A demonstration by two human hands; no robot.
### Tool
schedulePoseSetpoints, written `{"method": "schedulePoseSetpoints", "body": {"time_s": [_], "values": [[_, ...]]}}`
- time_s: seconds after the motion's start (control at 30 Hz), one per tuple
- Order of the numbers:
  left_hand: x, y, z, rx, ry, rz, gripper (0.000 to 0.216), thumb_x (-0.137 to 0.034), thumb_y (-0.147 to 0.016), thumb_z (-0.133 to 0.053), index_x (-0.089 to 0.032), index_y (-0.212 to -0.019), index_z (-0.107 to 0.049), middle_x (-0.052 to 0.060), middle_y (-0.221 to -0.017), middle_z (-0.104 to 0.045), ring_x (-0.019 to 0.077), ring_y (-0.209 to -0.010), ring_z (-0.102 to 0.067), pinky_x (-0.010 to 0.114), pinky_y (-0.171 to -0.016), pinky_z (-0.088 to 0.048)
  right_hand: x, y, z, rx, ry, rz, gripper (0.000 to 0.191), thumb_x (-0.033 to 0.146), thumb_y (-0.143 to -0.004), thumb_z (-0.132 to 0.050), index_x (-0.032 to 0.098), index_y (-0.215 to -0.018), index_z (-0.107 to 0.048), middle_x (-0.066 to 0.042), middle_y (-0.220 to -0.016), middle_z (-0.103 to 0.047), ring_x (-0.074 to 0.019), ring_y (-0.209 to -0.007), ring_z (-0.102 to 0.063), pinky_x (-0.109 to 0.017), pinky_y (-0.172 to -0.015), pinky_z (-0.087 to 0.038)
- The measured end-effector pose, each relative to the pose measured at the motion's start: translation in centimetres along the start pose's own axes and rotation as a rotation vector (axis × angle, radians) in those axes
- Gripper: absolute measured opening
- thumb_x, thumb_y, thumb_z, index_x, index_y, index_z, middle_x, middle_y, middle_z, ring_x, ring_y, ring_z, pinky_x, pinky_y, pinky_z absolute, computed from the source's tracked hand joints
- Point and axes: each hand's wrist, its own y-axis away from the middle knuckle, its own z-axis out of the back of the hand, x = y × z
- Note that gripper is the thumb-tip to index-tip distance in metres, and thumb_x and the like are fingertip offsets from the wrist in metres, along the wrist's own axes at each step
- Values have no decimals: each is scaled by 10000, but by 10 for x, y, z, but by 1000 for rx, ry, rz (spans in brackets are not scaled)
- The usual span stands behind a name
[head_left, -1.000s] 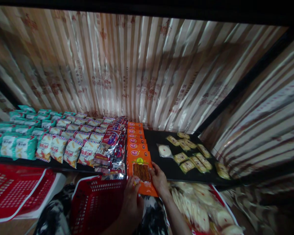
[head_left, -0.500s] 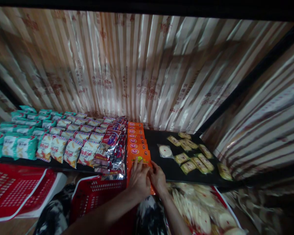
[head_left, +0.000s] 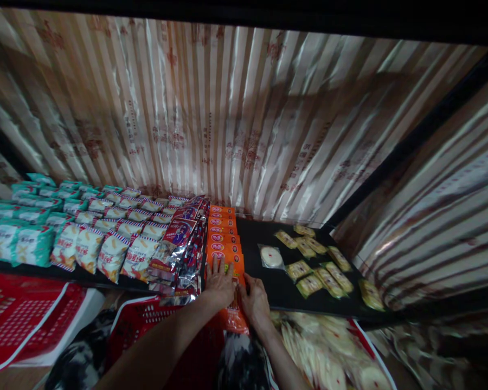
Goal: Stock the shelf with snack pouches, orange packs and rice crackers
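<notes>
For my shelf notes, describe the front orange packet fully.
The front orange packet looks flat, glossy and plastic, with a brownish patch on its face. It lies face up, nearest in an overlapping row of orange packets, its lower end apparently past the black shelf's front edge. The left hand lies across it; the right hand is at its right edge.

In front of me a pleated, striped curtain [head_left: 211, 108] hung along the back edge of the black shelf [head_left: 287, 297], tan and pale, with reddish-brown motifs and columns of printed characters. A second striped drape [head_left: 443, 216] closed off the right edge, its lower folds bunched in shadow. A dark post [head_left: 390, 162] rose from the back right corner, another [head_left: 8, 154] near the back left, and a dark beam [head_left: 228, 13] crossed above me. The light was dim, glinting along the folds; brownish floor [head_left: 20, 381] showed below the front left corner.
</notes>
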Motion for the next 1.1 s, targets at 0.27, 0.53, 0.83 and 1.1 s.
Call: {"method": "schedulePoseSetpoints", "body": {"time_s": [0.27,0.53,0.83,1.1], "values": [[1,4,1,-7,28,3,608,-401,-842,-381,-199,-1412,-320,68,-1520,-177,321,-1398,-93,552,-1110,-115,-1,3,4,50,72,40,438,295,-844,-380,129,-1196,-583,-119,-1051,-631,-201,-966,-605,-262,-868,-452],[-4,8,3,-23,11,17,601,-416,-863,-326,-177,-1415,-313,104,-1518,-169,354,-1388,-112,593,-1091,-120,-2,-26,0,30,-287,-5,653,488,-866,-225,77,-1313,-467,-135,-1358,-487,-230,-1271,-406,-388,-1081,-296],[0,5,-14,-100,-30,-6,674,-507,-827,-409,-177,-1409,-322,119,-1503,-235,384,-1372,-159,604,-1076,-157,-2,-58,-18,61,-236,5,653,485,-893,-173,84,-1288,-505,-111,-1378,-478,-197,-1381,-231,-393,-1135,-193],[4,3,-30,-197,-5,-15,643,-521,-834,-423,-224,-1399,-344,90,-1491,-282,374,-1364,-190,594,-1080,-148,3,-64,-13,41,-341,-78,677,503,-889,-171,86,-1382,-375,-110,-1427,-413,-190,-1343,-326,-347,-1106,-247]]}}
